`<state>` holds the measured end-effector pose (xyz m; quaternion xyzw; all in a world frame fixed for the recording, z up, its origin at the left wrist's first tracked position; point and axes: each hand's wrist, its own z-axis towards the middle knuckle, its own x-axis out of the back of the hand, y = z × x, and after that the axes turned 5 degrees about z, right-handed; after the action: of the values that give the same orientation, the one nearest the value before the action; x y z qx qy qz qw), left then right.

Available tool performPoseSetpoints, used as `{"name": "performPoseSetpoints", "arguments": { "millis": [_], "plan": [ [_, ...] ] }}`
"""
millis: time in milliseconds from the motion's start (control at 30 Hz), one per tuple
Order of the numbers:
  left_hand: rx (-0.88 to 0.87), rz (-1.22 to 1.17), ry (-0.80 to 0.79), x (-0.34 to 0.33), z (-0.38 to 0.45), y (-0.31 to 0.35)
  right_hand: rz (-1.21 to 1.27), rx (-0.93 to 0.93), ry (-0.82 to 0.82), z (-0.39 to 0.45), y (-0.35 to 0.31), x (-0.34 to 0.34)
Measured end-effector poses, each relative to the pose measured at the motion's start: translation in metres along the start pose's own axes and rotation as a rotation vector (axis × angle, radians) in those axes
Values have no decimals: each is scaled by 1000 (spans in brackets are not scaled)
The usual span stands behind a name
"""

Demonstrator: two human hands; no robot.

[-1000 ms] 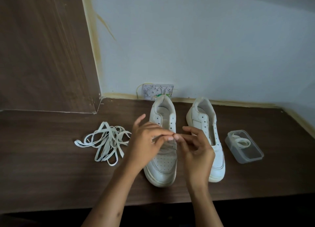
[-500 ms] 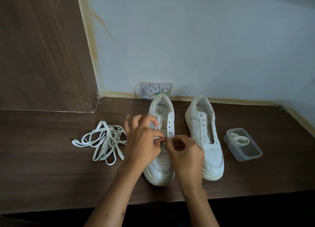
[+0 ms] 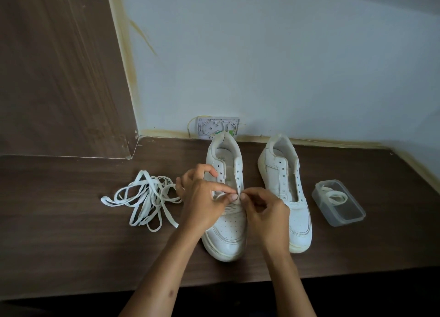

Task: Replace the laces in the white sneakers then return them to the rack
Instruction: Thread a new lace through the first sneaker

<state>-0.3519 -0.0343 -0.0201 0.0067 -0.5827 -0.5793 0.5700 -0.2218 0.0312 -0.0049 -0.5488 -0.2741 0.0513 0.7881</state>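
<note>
Head view: both hands [image 3: 204,202] pinch lace [image 3: 223,195]

A dark wooden table [image 3: 59,233] meets a pale blue wall [image 3: 285,54] beside a brown wooden panel [image 3: 59,66].

A white square wall socket plate [image 3: 217,127] sits low on the pale blue wall [image 3: 285,54], beside a dark wooden panel [image 3: 59,66].

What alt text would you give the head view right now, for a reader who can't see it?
Both hands, the left hand and right hand, pinch a white lace at the eyelets of the left-side white sneaker on a dark wooden table. The second sneaker stands unlaced beside it, between a loose lace pile and a clear container holding another lace.
</note>
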Motion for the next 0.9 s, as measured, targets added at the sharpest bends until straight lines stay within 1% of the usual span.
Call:
{"name": "performPoseSetpoints", "arguments": {
  "millis": [100, 133, 167, 200, 267, 333, 367, 400, 433, 467, 533, 567, 600, 633, 667, 700, 733, 767, 833, 867, 900],
  "plan": [
    [-46, -16, -76, 8, 4, -8, -70, 30, -58, 2, -2, -2],
    [-77, 1, -73, 13, 5, -11, -62, 26, -40, 2, -3, 1],
    [-113, 47, -54, 17, 6, -16, -37, 15, 19, 3, -5, 6],
    [-149, 112, -33, 21, 6, -19, -13, 1, 126, 5, -6, 14],
    [-185, 219, -32, 25, 6, -20, -12, -16, 429, 10, -4, 36],
    [-203, 236, -56, 27, 5, -18, -59, -33, 687, 13, -1, 55],
    [-202, 231, -71, 27, 5, -18, -105, -39, 753, 13, 1, 61],
    [-201, 222, -81, 27, 6, -18, -157, -29, 764, 13, 3, 62],
    [-201, 217, -85, 27, 6, -20, -207, 10, 719, 12, 2, 58],
    [-204, 220, -82, 28, 8, -22, -258, 88, 616, 12, 3, 51],
    [-210, 233, -89, 27, 9, -25, -373, 255, 289, 11, 4, 32],
    [-210, 236, -96, 26, 9, -26, -412, 284, 128, 10, 4, 22],
    [-212, 234, -100, 25, 9, -26, -423, 274, 5, 8, 4, 14],
    [-213, 229, -104, 25, 9, -26, -397, 239, -72, 7, 4, 8],
    [-214, 225, -105, 26, 10, -26, -354, 206, -101, 7, 3, 5],
    [-214, 225, -104, 26, 10, -26, -314, 181, -92, 7, 3, 6],
    [-214, 231, -104, 27, 10, -25, -271, 153, -43, 8, 2, 9],
    [-215, 236, -100, 28, 10, -25, -225, 112, 53, 11, 4, 15],
    [-218, 230, -104, 29, 10, -24, -142, 6, 351, 16, 7, 34],
    [-215, 215, -105, 29, 10, -24, -140, -33, 500, 18, 9, 44],
    [-210, 201, -107, 30, 10, -23, -195, -37, 613, 18, 10, 52]
  ]
}}
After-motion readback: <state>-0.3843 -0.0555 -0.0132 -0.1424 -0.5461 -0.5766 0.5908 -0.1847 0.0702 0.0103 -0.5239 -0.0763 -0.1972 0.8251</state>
